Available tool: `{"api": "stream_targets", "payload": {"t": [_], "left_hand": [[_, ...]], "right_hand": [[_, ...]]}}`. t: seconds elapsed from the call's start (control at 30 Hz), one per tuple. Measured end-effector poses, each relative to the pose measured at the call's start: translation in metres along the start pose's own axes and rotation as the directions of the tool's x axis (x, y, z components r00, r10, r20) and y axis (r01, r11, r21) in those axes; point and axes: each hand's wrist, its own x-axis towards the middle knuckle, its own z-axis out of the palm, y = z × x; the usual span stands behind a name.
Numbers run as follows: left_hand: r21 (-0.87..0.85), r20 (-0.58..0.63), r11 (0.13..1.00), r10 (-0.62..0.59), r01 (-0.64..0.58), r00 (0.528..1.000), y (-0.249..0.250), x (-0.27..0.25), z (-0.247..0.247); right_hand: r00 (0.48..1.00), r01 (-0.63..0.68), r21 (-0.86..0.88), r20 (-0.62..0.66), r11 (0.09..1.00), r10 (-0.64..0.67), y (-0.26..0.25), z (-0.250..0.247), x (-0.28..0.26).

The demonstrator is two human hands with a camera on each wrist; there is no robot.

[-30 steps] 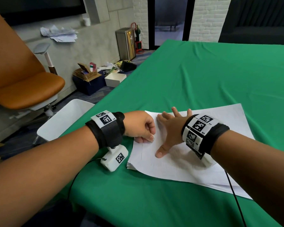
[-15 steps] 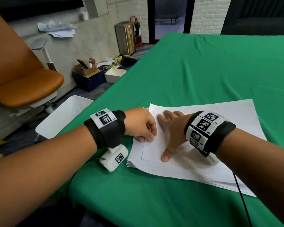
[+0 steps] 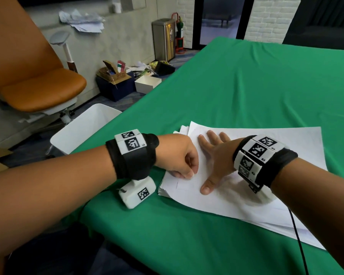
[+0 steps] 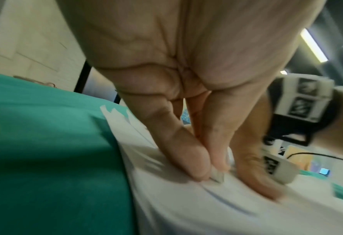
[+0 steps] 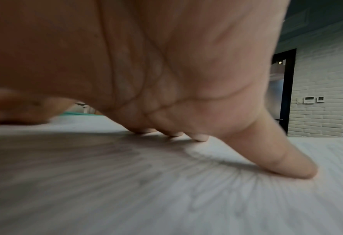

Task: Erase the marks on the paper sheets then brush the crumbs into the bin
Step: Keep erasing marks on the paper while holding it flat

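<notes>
Left hand (image 3: 179,157) pinched a small eraser (image 4: 216,176) on the paper sheets (image 3: 266,205) near the table edge; right hand (image 3: 214,161) lay flat, fingers spread—best press firmly, rub short

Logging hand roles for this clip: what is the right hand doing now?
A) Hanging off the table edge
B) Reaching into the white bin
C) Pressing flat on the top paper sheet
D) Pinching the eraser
C: the right hand lies spread on the top paper sheet, while the left hand pinches the eraser.
</notes>
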Motion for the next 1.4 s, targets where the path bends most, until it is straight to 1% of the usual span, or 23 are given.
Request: {"api": "stream_targets", "payload": {"t": [0.07, 0.13, 0.23, 0.3, 0.33, 0.37, 0.47, 0.5, 0.53, 0.63, 0.7, 0.73, 0.83, 0.87, 0.93, 1.0, 1.07, 1.1, 1.2, 1.23, 1.27, 1.33, 1.4], "left_hand": [[0.041, 0.092, 0.999, 0.017, -0.021, 0.996, 0.0, -0.008, 0.005], [0.073, 0.107, 0.997, 0.013, -0.021, 0.994, 0.005, -0.007, 0.001], [0.055, -0.011, 0.998, -0.027, 0.027, 1.0, 0.009, 0.006, -0.01], [0.056, -0.076, 0.998, -0.017, 0.021, 0.997, 0.01, 0.011, -0.012], [0.064, -0.085, 0.998, -0.007, 0.013, 0.996, 0.009, 0.011, -0.01], [0.078, -0.071, 0.997, -0.001, 0.007, 0.997, 0.008, 0.009, -0.007], [0.095, 0.082, 0.995, 0.0, -0.008, 0.997, 0.002, -0.003, 0.003], [0.085, 0.107, 0.996, -0.002, -0.007, 0.994, 0.001, -0.006, 0.004], [0.074, 0.098, 0.997, -0.01, 0.002, 0.995, 0.0, -0.006, 0.003], [0.017, -0.049, 0.999, -0.051, 0.051, 0.998, -0.002, 0.002, -0.007], [0.013, -0.099, 0.999, -0.049, 0.051, 0.994, -0.002, 0.004, -0.008], [0.024, -0.083, 0.999, -0.043, 0.045, 0.996, -0.002, 0.003, -0.006], [0.056, 0.061, 0.998, -0.023, 0.02, 0.998, -0.001, -0.006, 0.006], [0.074, 0.082, 0.997, -0.019, 0.013, 0.996, 0.0, -0.008, 0.007], [0.111, 0.042, 0.993, -0.034, 0.029, 0.999, 0.002, -0.005, 0.001], [0.092, -0.057, 0.993, -0.066, 0.071, 0.996, 0.001, 0.0, -0.007], [0.08, -0.1, 0.994, -0.064, 0.072, 0.993, 0.0, 0.001, -0.009], [0.084, -0.085, 0.995, -0.051, 0.058, 0.995, -0.001, 0.0, -0.006], [0.081, 0.073, 0.997, -0.007, 0.001, 0.997, 0.002, -0.008, 0.009], [0.08, 0.097, 0.997, -0.002, -0.006, 0.995, 0.003, -0.01, 0.01], [0.068, 0.086, 0.998, -0.008, 0.002, 0.996, 0.003, -0.009, 0.008], [0.014, 0.004, 0.999, -0.044, 0.044, 0.999, 0.002, -0.004, 0.001], [0.035, -0.039, 0.998, -0.046, 0.048, 0.998, 0.004, -0.001, -0.002]], "right_hand": [[1.0, 0.006, 0.0, -0.006, 1.0, -0.006, -0.001, 0.0, -0.001], [1.0, 0.006, -0.007, -0.008, 1.0, -0.006, -0.001, 0.001, -0.002], [1.0, 0.006, -0.006, 0.003, 1.0, -0.006, -0.001, 0.001, -0.003], [1.0, 0.014, 0.001, 0.006, 1.0, -0.014, 0.0, 0.001, -0.003], [1.0, 0.02, 0.002, 0.005, 1.0, -0.02, 0.0, 0.001, -0.002], [1.0, 0.024, 0.002, 0.002, 1.0, -0.024, 0.0, 0.001, -0.003], [1.0, 0.017, 0.002, -0.008, 1.0, -0.017, 0.0, 0.002, -0.003], [1.0, 0.012, 0.0, -0.008, 1.0, -0.012, -0.001, 0.002, -0.002], [1.0, 0.009, -0.002, -0.008, 1.0, -0.009, -0.001, 0.002, -0.002], [1.0, 0.017, -0.004, -0.003, 1.0, -0.017, -0.001, 0.002, -0.001], [1.0, 0.022, -0.005, -0.007, 1.0, -0.022, -0.002, 0.002, 0.0], [1.0, 0.021, -0.008, -0.013, 1.0, -0.021, -0.002, 0.002, 0.001], [1.0, 0.022, -0.005, -0.017, 1.0, -0.022, -0.002, 0.002, 0.0], [1.0, 0.023, -0.004, -0.017, 1.0, -0.023, -0.001, 0.002, -0.001], [1.0, 0.02, -0.005, -0.016, 1.0, -0.02, -0.001, 0.002, -0.001], [1.0, 0.022, -0.01, -0.014, 1.0, -0.022, -0.002, 0.001, -0.001], [1.0, 0.023, -0.011, -0.015, 1.0, -0.023, -0.003, 0.001, -0.001], [1.0, 0.022, -0.012, -0.016, 1.0, -0.022, -0.003, 0.001, -0.002], [1.0, 0.024, -0.012, -0.016, 1.0, -0.024, -0.002, 0.002, -0.002], [1.0, 0.025, -0.013, -0.015, 1.0, -0.025, -0.002, 0.002, -0.001], [1.0, 0.024, -0.011, -0.015, 1.0, -0.024, -0.001, 0.002, 0.0], [1.0, 0.024, -0.007, -0.015, 1.0, -0.024, -0.001, 0.002, 0.002], [1.0, 0.026, -0.008, -0.018, 1.0, -0.026, -0.001, 0.003, 0.002]]}}
